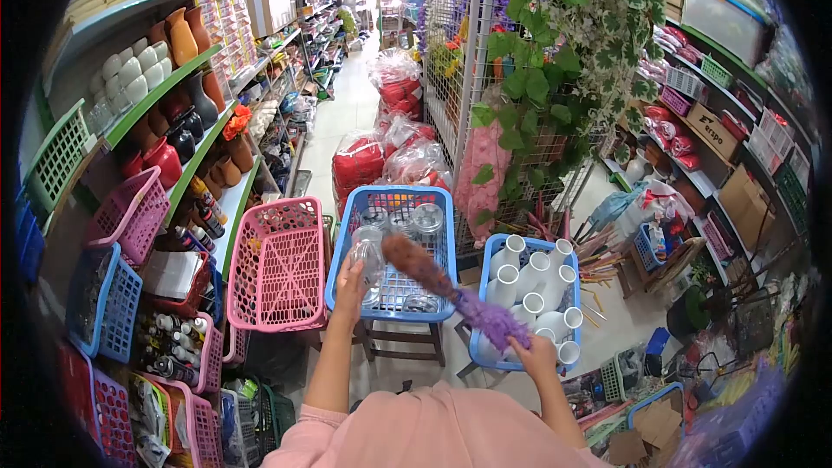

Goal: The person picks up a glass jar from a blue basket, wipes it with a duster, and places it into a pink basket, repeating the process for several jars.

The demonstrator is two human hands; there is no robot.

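Observation:
My left hand (348,288) is wrapped round a clear glass jar (371,262) above the left side of a blue basket (449,247). More clear glass jars (427,218) stand in that basket. A duster, purple (496,316) at one end and brown (414,262) at the other, is gripped at its purple end by my right hand (533,354). Its brown end is near the jar and blurred. Below the duster and to its right, white vases (537,273) stand in a second blue basket (485,338), close to my right hand.
A pink basket (277,201) sits left of the jars. Red goods in plastic bags (360,160) lie beyond them. Shelves (160,91) with vases line the left side, and hanging green leaves (524,61) cover a wire rack (442,78). Dark stool legs (401,340) show under the jar basket.

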